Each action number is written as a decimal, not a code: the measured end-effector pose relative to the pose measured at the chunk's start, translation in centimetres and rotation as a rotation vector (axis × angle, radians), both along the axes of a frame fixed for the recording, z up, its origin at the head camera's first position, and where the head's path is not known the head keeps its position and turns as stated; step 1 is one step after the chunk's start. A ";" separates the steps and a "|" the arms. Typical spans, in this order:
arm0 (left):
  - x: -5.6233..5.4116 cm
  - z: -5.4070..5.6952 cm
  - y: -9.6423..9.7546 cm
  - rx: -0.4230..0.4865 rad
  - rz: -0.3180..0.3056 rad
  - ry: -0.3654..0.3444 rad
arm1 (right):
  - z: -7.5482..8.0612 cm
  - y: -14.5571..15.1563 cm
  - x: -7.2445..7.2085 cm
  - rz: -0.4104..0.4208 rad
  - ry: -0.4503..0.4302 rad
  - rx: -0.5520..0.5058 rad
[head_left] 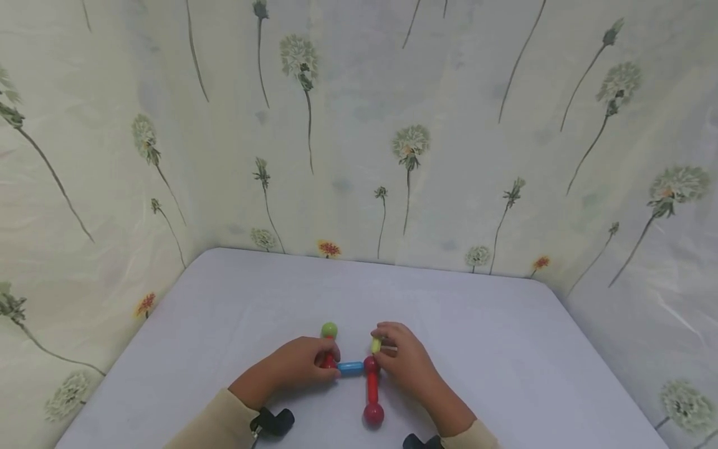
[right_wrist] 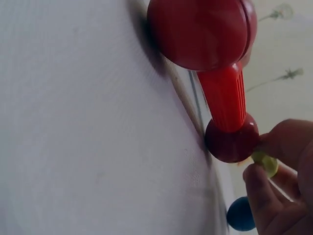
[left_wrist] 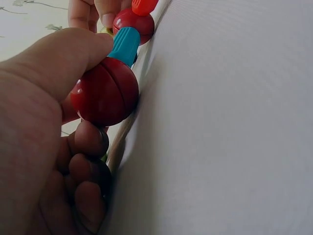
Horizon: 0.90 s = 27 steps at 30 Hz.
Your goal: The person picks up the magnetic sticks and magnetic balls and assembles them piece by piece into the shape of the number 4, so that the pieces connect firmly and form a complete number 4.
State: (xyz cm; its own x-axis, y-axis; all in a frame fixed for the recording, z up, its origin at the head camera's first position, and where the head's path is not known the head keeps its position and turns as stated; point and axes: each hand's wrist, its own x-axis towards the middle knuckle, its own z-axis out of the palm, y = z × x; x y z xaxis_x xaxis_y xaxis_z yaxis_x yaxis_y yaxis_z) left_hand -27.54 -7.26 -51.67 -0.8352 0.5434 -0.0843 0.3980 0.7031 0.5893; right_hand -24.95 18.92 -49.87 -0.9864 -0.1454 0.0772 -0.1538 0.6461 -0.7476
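Observation:
Ball-and-rod building toy pieces lie joined on the white table. My left hand grips a red ball at the left corner, thumb on one side and fingers on the other. From that ball a blue rod runs to a second red ball. A red rod links this one to a nearer red ball. Between thumb and fingers, my right hand pinches a short yellow rod, its end at the second red ball. Beyond my left hand sits a green ball on another red rod.
In the right wrist view a blue ball shows beside my right fingers; the head view does not show it. The white tabletop stretches around the pieces. A flower-patterned cloth hangs behind the table and at both sides.

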 end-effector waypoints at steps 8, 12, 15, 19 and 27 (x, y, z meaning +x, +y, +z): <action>0.1 0.1 0.0 0.000 -0.002 -0.005 | -0.3 0.3 -0.1 0.051 0.025 -0.010; 0.1 0.1 0.0 -0.002 0.003 -0.002 | -0.3 0.4 0.0 0.024 0.020 0.010; 0.1 0.2 0.1 -0.002 0.007 -0.012 | -0.1 0.8 0.1 -0.036 0.002 0.023; 0.0 0.5 0.2 0.003 0.004 -0.019 | 0.1 1.6 0.0 -0.158 0.005 0.010; 0.1 0.2 0.1 0.009 0.000 -0.018 | -0.8 2.9 -0.9 -0.243 0.000 0.047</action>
